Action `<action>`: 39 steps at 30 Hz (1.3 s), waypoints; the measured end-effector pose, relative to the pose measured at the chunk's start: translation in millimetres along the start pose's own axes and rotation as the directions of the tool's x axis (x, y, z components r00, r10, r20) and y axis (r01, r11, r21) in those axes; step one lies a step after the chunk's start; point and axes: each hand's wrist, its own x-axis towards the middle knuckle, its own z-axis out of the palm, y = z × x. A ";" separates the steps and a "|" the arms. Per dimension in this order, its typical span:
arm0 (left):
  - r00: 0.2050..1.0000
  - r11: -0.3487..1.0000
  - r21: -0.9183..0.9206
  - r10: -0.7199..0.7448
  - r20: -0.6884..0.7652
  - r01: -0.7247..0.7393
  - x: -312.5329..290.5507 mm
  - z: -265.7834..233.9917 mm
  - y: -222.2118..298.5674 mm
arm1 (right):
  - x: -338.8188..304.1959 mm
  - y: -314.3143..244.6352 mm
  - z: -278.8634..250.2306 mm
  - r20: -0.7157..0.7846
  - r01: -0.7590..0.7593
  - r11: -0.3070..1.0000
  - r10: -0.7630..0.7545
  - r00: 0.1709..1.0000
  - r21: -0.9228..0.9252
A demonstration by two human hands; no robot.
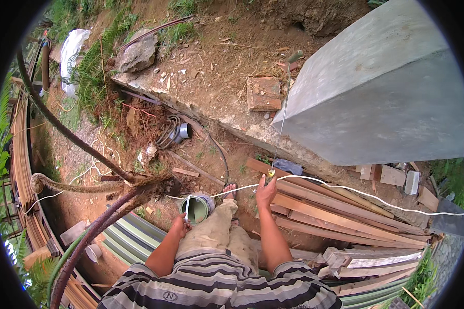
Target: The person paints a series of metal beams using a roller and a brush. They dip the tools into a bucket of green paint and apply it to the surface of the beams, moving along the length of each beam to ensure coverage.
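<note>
My left hand point(180, 225) is closed on the thin white handle of a bucket point(208, 202) with a greenish inside, hanging beside my left leg. My right hand point(266, 192) is wrapped round the yellow grip of a long-rod paint roller point(280, 122). From that grip a thin metal rod runs away from me, and its small greenish roller head point(295, 56) is by the left edge of the big grey concrete block point(361, 87). A white cable point(340, 186) passes near my right hand; I cannot tell whether the two touch.
Brown planks point(340, 211) lie stacked to my right. Green corrugated sheets point(134, 234) are at lower left. Thick curved fern stems point(72, 121) reach in from the left. A low concrete ledge point(206, 118) crosses the dirt ahead, with a grey pipe piece point(182, 132) near it.
</note>
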 end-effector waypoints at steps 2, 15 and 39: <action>1.000 1.000 -0.005 0.013 -0.018 -0.013 4.8 -5.2 -5.2 | -5.9 1.9 -3.9 0.103 -0.084 0.995 0.090 0.991 -0.056; 0.997 0.997 -0.012 0.070 -0.027 -0.070 -1.1 -21.1 3.3 | -22.3 26.4 -50.4 0.162 -0.047 0.933 -0.013 0.987 0.357; 0.941 0.920 -0.200 0.321 -0.102 -0.336 -63.1 -47.1 -32.7 | -239.7 101.2 -257.8 0.197 0.098 0.967 -0.146 0.969 0.237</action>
